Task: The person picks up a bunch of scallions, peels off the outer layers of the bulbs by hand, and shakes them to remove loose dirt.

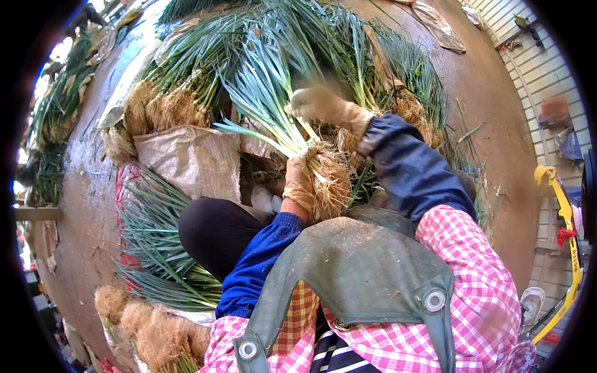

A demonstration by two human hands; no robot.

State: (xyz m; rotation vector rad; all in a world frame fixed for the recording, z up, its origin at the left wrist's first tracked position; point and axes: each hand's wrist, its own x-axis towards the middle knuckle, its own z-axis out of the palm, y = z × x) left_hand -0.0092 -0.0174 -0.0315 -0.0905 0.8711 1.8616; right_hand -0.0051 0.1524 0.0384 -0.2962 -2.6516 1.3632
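My left hand (300, 179), in a tan work glove, grips a bunch of green onions (280, 112) just above its roots. The shaggy brown roots (332, 186) hang on the right of that fist, over my lap. The green leaves fan away from me. My right hand (322, 107), also gloved and blurred, is at the right side of the bunch, its fingertips against the stalks. Whether it holds one of them cannot be made out. A dark green apron (364, 270) covers my front.
Piles of green onions lie ahead on the left (200, 70) and right (410, 70). A woven sack (191, 158) lies left of my hands. More leaves (158, 247) and rooted bundles (158, 331) lie at my left. A yellow metal frame (566, 210) stands at the far right.
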